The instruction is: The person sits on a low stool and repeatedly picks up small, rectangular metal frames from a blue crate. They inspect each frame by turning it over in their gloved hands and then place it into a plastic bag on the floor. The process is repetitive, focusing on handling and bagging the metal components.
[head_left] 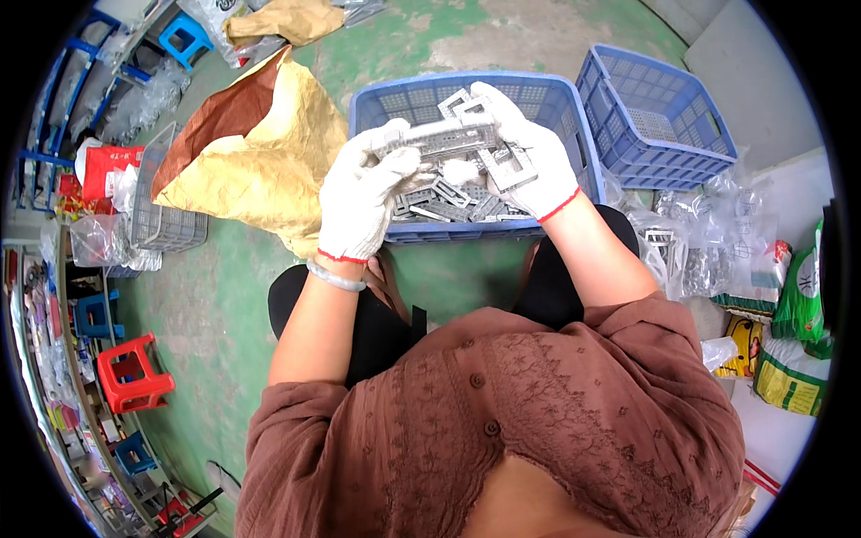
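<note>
Both my hands wear white knit gloves with red cuffs, and they meet above a blue plastic crate (pixel 386 92). My left hand (pixel 368 184) is closed on one end of a stack of grey rectangular frames (pixel 448 138), thumb at the near side. At the stack's other end is my right hand (pixel 534 152), closed around a loose grey rectangular frame (pixel 509 167) that tilts across its palm. More frames (pixel 466 103) stick out near its fingertips. Many similar grey pieces (pixel 441 202) lie jumbled in the crate below. The gloves hide parts of the held pieces.
A yellow paper sack (pixel 269 161) with a brown inside gapes to the left of the crate. A second blue crate (pixel 659 125) stands at the right, near clear plastic bags (pixel 708 233). A red stool (pixel 134 372) and loaded shelves (pixel 67 359) are at far left.
</note>
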Available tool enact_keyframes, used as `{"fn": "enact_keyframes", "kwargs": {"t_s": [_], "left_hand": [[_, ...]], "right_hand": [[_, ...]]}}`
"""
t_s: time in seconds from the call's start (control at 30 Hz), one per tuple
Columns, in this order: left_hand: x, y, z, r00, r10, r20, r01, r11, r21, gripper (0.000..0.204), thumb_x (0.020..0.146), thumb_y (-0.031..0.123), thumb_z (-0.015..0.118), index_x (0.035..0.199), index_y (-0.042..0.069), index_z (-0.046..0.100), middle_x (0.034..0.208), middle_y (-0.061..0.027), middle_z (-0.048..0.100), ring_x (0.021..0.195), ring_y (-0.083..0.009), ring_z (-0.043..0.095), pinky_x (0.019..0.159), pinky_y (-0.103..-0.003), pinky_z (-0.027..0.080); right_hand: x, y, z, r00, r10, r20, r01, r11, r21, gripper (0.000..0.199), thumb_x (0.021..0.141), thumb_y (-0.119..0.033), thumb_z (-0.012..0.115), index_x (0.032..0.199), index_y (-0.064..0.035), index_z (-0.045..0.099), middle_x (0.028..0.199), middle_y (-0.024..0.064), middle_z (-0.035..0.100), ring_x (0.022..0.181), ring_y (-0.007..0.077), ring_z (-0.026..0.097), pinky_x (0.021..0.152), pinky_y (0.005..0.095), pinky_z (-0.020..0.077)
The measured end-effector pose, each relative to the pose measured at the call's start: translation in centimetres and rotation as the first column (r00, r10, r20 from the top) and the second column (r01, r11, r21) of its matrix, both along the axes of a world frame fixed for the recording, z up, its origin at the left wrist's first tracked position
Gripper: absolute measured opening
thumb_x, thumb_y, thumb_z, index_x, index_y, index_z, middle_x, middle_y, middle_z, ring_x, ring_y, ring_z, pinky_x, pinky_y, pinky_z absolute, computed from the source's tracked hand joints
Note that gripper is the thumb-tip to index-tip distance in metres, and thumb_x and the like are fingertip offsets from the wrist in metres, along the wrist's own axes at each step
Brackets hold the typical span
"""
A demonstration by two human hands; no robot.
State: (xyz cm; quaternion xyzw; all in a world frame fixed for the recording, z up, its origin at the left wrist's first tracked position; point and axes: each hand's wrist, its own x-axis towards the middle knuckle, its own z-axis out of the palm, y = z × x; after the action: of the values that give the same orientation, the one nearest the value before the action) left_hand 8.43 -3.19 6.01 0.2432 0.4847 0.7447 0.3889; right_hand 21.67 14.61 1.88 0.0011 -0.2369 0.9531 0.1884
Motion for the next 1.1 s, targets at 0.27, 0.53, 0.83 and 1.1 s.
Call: {"fn": "enact_keyframes", "kwargs": {"t_s": [0.27,0.53,0.83,1.1], "left_hand": [[-0.8,-0.1,-2.0,0.997,0.02,-0.07,-0.014,0.995,0.097,0.038,0.093,-0.005,0.055,0.13,-0.006,0.051,0.125,-0.0201,0.059,0.113,-0.0295,0.061,0.1,-0.049,0.053],[-0.4,-0.1,-1.6,0.981,0.043,-0.19,-0.036,0.999,0.04,0.04,0.089,-0.005,0.055,0.129,-0.007,0.054,0.123,-0.0169,0.062,0.105,-0.0232,0.066,0.093,-0.035,0.056],[-0.6,-0.2,-1.3,0.996,-0.027,-0.091,0.017,0.994,-0.107,0.041,0.092,-0.001,0.057,0.132,-0.005,0.052,0.126,-0.0166,0.06,0.104,-0.0232,0.066,0.084,-0.036,0.059],[-0.8,-0.2,-1.7,0.988,-0.103,0.112,0.086,0.985,0.149,0.042,0.091,-0.002,0.059,0.133,-0.004,0.051,0.129,-0.0176,0.057,0.115,-0.026,0.059,0.099,-0.038,0.05]], "right_hand": [[-0.2,-0.6,0.2,0.996,-0.046,0.081,0.049,0.998,-0.034,0.054,0.093,-0.007,0.058,0.145,-0.0107,0.04,0.136,0.0146,0.054,0.121,0.0321,0.057,0.092,0.0543,0.0537],[-0.7,0.0,0.3,0.954,-0.131,0.268,0.131,0.991,0.019,0.053,0.093,-0.007,0.057,0.144,-0.0098,0.043,0.134,0.0133,0.056,0.121,0.0296,0.057,0.096,0.0519,0.0505],[-1.1,0.5,-1.1,0.969,-0.126,0.212,0.112,0.991,0.076,0.057,0.092,-0.01,0.06,0.145,-0.009,0.04,0.129,0.0121,0.057,0.117,0.0267,0.058,0.099,0.0477,0.0492],[-0.8,0.0,0.3,0.95,-0.17,0.261,0.163,0.985,0.049,0.072,0.084,0.001,0.065,0.149,-0.0071,0.035,0.13,0.0117,0.054,0.118,0.0251,0.056,0.097,0.0391,0.0507]]}}
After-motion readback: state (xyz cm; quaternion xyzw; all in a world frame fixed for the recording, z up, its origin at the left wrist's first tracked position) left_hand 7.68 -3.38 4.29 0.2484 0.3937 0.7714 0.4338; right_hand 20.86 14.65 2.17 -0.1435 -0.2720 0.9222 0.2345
